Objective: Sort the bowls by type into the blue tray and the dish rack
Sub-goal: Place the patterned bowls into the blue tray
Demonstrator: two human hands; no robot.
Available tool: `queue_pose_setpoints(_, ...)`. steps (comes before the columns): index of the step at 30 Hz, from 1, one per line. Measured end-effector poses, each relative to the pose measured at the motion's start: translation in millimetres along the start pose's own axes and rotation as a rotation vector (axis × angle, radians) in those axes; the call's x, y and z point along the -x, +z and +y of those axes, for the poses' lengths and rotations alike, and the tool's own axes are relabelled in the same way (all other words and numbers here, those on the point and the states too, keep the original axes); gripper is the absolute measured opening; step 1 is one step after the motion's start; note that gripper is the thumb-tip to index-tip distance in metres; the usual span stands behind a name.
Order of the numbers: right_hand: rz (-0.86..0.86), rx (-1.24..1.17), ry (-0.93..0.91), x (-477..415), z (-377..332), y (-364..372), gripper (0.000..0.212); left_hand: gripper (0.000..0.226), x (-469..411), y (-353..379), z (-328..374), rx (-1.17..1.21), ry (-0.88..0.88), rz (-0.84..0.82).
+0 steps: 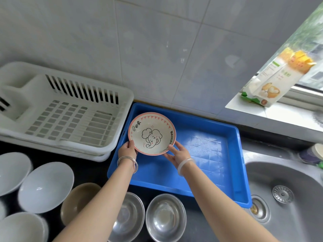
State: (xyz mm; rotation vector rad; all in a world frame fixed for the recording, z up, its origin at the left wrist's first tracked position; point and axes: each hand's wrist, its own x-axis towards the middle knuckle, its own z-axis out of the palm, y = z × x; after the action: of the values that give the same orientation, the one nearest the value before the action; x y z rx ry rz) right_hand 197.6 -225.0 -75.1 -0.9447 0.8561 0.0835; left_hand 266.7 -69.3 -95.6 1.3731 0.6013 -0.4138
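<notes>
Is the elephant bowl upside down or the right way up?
Right way up: the elephant bowl shows its painted inside, gripped by the left hand and right hand.

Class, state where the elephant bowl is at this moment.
Head view, centre: the elephant bowl is held by the left hand and right hand at the far left corner of the blue tray, right of the dish rack.

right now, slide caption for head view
Left hand and right hand hold elephant bowl at blue tray, beside dish rack
</notes>
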Motion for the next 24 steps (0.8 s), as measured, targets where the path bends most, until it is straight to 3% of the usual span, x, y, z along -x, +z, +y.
queue_pose_setpoints(13,0.056,-0.022,-0.021,-2.6,-5.1,8.3,0.045,0.03,-2.2,8.2,0.3,-0.056,0.055,0.025)
queue_pose_setpoints(19,0.067,0.201,-0.022,7.1,-7.5,10.0,0.043,0.031,21.2,6.6,-6.2,-0.225,0.18,0.023)
queue_pose_setpoints(24,0.061,0.379,-0.082,32.1,-10.4,-8.1,0.036,0.029,58.8,6.7,-9.3,-0.317,0.171,-0.034)
